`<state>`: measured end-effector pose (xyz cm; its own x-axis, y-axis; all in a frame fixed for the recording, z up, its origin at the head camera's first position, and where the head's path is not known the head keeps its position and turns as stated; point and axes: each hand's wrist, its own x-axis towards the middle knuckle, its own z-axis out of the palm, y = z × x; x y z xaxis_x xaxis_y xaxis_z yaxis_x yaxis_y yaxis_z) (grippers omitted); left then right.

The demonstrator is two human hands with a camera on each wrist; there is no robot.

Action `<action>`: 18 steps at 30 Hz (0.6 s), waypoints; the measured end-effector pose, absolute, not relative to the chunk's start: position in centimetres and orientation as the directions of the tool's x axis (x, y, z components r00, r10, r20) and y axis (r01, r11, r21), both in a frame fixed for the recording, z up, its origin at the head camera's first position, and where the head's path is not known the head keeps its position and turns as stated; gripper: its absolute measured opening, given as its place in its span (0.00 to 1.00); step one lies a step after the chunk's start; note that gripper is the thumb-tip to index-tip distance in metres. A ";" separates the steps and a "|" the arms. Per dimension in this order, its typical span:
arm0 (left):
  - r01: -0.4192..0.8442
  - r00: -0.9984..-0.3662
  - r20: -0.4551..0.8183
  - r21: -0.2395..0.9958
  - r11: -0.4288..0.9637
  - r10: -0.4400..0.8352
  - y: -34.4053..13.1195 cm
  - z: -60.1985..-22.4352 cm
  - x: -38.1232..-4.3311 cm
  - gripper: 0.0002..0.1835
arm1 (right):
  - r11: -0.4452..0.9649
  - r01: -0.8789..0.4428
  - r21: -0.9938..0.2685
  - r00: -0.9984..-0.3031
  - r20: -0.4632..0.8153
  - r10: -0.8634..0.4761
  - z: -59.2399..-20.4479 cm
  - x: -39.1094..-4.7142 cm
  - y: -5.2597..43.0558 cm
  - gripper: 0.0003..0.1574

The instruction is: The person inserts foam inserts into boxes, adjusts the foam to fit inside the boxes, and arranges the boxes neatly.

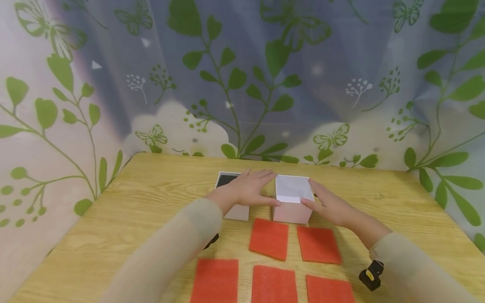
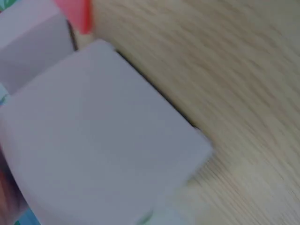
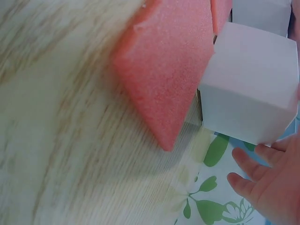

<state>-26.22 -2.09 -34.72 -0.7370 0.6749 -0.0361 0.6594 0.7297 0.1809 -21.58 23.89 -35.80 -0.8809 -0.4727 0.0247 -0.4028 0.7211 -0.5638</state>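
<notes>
Two white boxes stand side by side on the table: the right box [image 1: 293,212] has a pale top, and the left box [image 1: 226,179] shows a dark top, partly covered by my left arm. My left hand [image 1: 248,188] reaches across the left box, fingers straight, with fingertips and thumb at the right box's left side. On its other side is my right hand [image 1: 330,207], fingers extended along the right edge and thumb near the front corner. In the right wrist view, spread fingers [image 3: 248,166] lie beside the white box; firm contact is hard to tell.
Several red, spongy-looking square sheets [image 1: 269,239] lie in two rows on the wooden table [image 1: 113,227] before the boxes. One sheet [image 3: 168,65] is close to the right wrist camera. A leaf-patterned curtain [image 1: 242,84] hangs behind the table.
</notes>
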 end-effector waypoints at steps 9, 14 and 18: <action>0.639 -0.757 -0.030 0.174 0.749 0.653 -1.5 -35.3 -26.2 0.53 | 0.762 -0.400 -0.509 -0.884 -0.004 -0.467 -35.7 -21.1 23.3 0.54; 0.629 -0.762 -0.024 0.212 0.748 0.648 -1.3 -35.3 -26.3 0.55 | 0.755 -0.416 -0.506 -0.880 0.017 -0.474 -35.6 -21.0 23.4 0.53; 0.612 -0.770 -0.035 0.239 0.753 0.637 -1.0 -35.3 -26.2 0.56 | 0.760 -0.416 -0.500 -0.878 0.003 -0.479 -35.4 -20.8 23.5 0.54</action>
<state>-26.24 -1.01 -35.27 -0.7701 0.6370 -0.0354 0.6123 0.7535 0.2395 -20.80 23.49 -35.39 -0.8780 -0.4786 0.0029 -0.4158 0.7598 -0.4999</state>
